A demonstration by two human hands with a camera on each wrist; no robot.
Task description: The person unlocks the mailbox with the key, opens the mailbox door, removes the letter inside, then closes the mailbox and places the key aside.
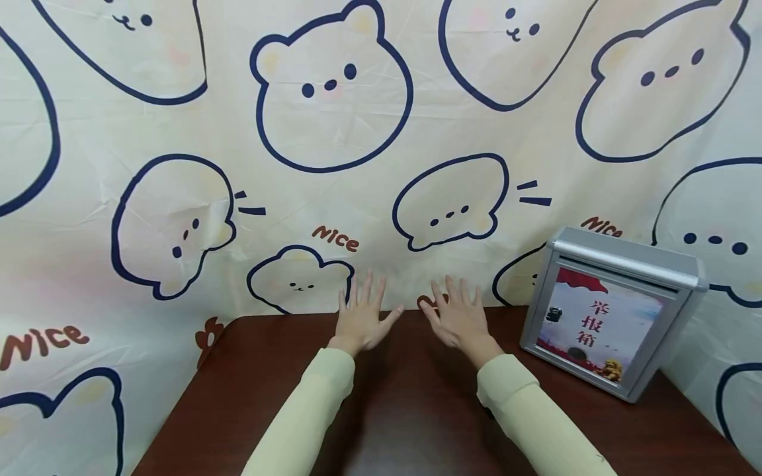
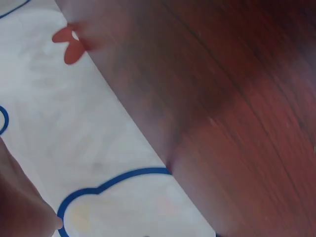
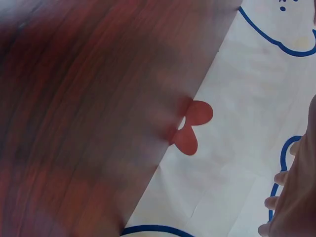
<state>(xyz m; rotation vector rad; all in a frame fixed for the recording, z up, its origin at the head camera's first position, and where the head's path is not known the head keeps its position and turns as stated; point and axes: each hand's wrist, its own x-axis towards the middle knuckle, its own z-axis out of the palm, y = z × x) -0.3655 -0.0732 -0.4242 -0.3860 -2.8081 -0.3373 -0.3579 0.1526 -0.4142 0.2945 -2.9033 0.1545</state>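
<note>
Both hands reach forward over a dark reddish-brown table [image 1: 411, 423], fingers spread and straight. The left hand [image 1: 361, 318] has its back to the head camera and holds nothing; part of that hand [image 2: 24, 205] fills the lower left corner of the left wrist view. Likewise bare of any object, the right hand [image 1: 461, 316] is level with it, a short gap between the two thumbs. In the right wrist view the right hand [image 3: 296, 192] shows at the right edge with several fingertips. Whether either hand touches the table or the cloth behind cannot be told.
A silver metal box [image 1: 613, 311] with a printed front panel and red Chinese characters stands at the table's right side. Behind the table hangs a cream cloth [image 1: 369, 205] printed with blue-outlined bear faces and the word Nice.
</note>
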